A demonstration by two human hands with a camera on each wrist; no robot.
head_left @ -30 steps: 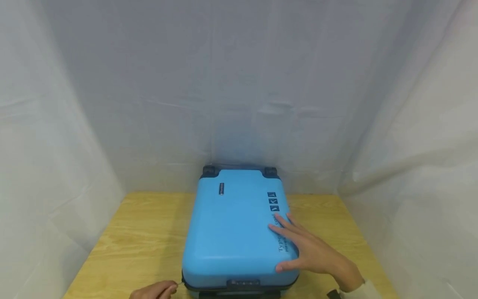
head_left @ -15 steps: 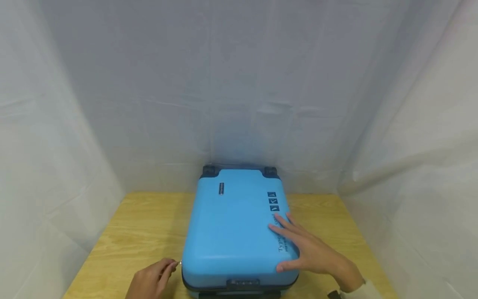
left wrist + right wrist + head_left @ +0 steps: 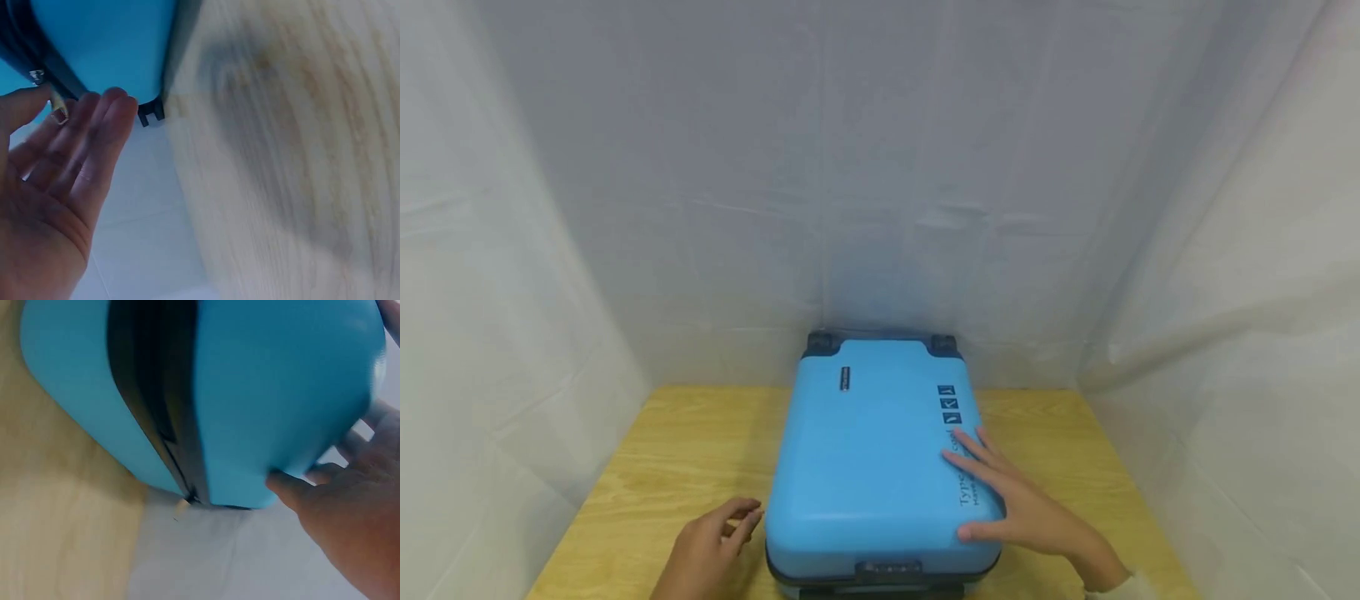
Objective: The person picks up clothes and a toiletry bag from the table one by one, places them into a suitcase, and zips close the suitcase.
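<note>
Left of the blue suitcase [image 3: 876, 467], which lies flat on the wooden table [image 3: 662, 467], the left hand [image 3: 711, 546] hangs with loosely curled fingers, holding nothing; its wrist view alone shows the zipper pull [image 3: 37, 77] by the fingertips. Atop the suitcase's right side, the right hand [image 3: 1026, 508] presses with spread fingers.

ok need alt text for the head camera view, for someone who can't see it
A blue suitcase lies flat on a wooden table. The right hand rests flat on its lid; the left hand sits at its near left corner. Grey cloth hangs behind.
</note>
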